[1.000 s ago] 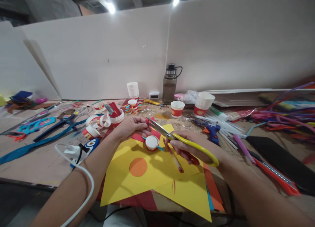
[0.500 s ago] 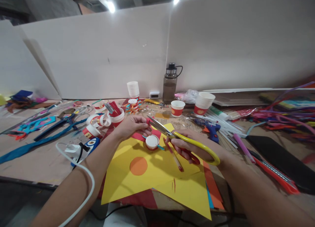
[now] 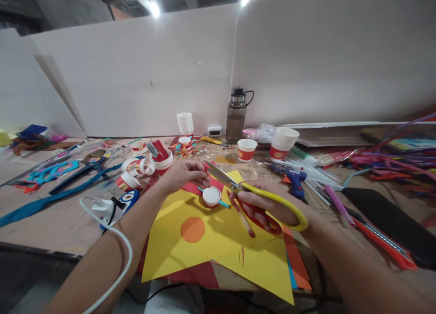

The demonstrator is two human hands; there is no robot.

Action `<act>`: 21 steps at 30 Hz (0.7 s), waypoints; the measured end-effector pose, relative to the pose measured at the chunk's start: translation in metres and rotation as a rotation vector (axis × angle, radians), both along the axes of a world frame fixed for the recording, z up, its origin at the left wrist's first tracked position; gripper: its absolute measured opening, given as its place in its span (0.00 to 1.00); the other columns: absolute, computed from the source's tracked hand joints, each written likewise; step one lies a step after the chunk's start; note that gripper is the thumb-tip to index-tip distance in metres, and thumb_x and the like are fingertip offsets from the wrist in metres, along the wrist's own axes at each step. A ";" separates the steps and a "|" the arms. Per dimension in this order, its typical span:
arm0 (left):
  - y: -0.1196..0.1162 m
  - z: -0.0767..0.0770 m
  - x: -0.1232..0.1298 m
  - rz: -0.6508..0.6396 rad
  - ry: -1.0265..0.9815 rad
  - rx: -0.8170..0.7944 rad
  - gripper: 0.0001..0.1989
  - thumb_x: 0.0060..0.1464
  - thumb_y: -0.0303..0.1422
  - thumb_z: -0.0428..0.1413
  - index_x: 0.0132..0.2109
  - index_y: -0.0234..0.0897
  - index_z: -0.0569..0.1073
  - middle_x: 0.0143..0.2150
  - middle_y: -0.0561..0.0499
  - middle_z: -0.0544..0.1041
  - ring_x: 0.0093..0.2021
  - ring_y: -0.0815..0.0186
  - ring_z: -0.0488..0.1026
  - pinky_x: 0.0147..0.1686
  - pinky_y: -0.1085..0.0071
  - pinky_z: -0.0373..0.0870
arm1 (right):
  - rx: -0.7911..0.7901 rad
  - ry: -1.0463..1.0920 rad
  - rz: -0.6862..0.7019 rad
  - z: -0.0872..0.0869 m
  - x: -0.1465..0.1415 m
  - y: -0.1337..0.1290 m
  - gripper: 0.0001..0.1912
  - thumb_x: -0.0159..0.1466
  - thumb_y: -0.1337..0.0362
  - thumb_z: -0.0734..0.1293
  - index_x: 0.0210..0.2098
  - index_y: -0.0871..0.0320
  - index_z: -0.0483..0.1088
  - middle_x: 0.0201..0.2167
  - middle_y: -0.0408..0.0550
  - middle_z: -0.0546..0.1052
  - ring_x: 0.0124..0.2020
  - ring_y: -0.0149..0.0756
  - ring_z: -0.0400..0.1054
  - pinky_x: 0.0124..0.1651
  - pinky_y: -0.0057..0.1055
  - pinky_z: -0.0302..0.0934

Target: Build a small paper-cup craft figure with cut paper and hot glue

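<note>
My left hand (image 3: pixel 186 174) pinches a small piece of red paper (image 3: pixel 206 167), mostly hidden by the fingertips. In my right hand (image 3: pixel 260 200) are scissors (image 3: pixel 223 175) with one yellow and one red handle loop; their blades point left, close to the red paper. Below the hands a short white-and-red cup piece (image 3: pixel 211 196) with blue strips at its sides rests on yellow paper (image 3: pixel 190 264). An orange paper circle (image 3: pixel 192 229) lies to its left. A red-tipped pencil-like stick (image 3: pixel 244 219) lies under the scissors, beside small red marks on the paper.
Paper cups (image 3: pixel 247 149), a dark bottle (image 3: pixel 235 119) and a cup of red strips (image 3: pixel 161 159) stand behind. At right lie a blue glue gun (image 3: pixel 296 182), a red utility knife (image 3: pixel 384 241) and a black slab (image 3: pixel 391 221). A white cable (image 3: pixel 127 250) crosses by my left forearm.
The scissors' handle loops have spread slightly apart, the red one moving down and right. Less of the red paper shows at my left fingertips. The whole view has shifted very slightly.
</note>
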State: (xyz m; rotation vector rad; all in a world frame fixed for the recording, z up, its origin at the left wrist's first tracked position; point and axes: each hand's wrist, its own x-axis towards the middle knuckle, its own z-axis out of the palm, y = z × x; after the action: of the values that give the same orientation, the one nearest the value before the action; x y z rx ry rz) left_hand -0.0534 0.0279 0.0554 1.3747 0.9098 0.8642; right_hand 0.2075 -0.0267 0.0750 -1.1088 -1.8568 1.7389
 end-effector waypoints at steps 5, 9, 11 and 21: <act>0.002 -0.003 -0.002 -0.024 0.014 0.010 0.14 0.44 0.37 0.66 0.29 0.31 0.72 0.28 0.44 0.81 0.29 0.63 0.80 0.34 0.67 0.78 | 0.021 -0.041 -0.023 -0.003 0.002 0.002 0.23 0.63 0.44 0.62 0.40 0.60 0.69 0.17 0.38 0.69 0.09 0.25 0.56 0.08 0.21 0.51; 0.002 -0.002 -0.002 -0.025 0.018 0.016 0.13 0.45 0.36 0.66 0.30 0.31 0.73 0.28 0.44 0.81 0.29 0.63 0.80 0.34 0.67 0.78 | 0.048 -0.054 -0.012 -0.005 0.003 0.003 0.24 0.63 0.44 0.60 0.31 0.60 0.68 0.17 0.40 0.69 0.10 0.24 0.57 0.09 0.21 0.52; 0.001 0.000 -0.001 -0.019 0.021 0.016 0.12 0.45 0.35 0.66 0.30 0.31 0.73 0.28 0.44 0.81 0.29 0.63 0.80 0.34 0.68 0.78 | 0.076 -0.058 -0.009 -0.003 0.003 0.001 0.24 0.63 0.44 0.60 0.27 0.60 0.68 0.16 0.41 0.69 0.10 0.24 0.58 0.10 0.21 0.52; 0.000 -0.006 0.006 0.023 -0.062 -0.056 0.15 0.43 0.37 0.67 0.30 0.30 0.71 0.28 0.44 0.81 0.27 0.64 0.79 0.30 0.71 0.77 | 0.366 -0.384 -0.267 -0.010 -0.003 0.014 0.21 0.64 0.46 0.58 0.35 0.57 0.70 0.19 0.43 0.70 0.14 0.30 0.62 0.16 0.26 0.53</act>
State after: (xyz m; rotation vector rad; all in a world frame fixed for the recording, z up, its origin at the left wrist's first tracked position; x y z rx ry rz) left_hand -0.0472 0.0279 0.0499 1.2843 0.8971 0.8877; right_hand 0.2045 -0.0123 0.0653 -1.5241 -2.0198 1.0396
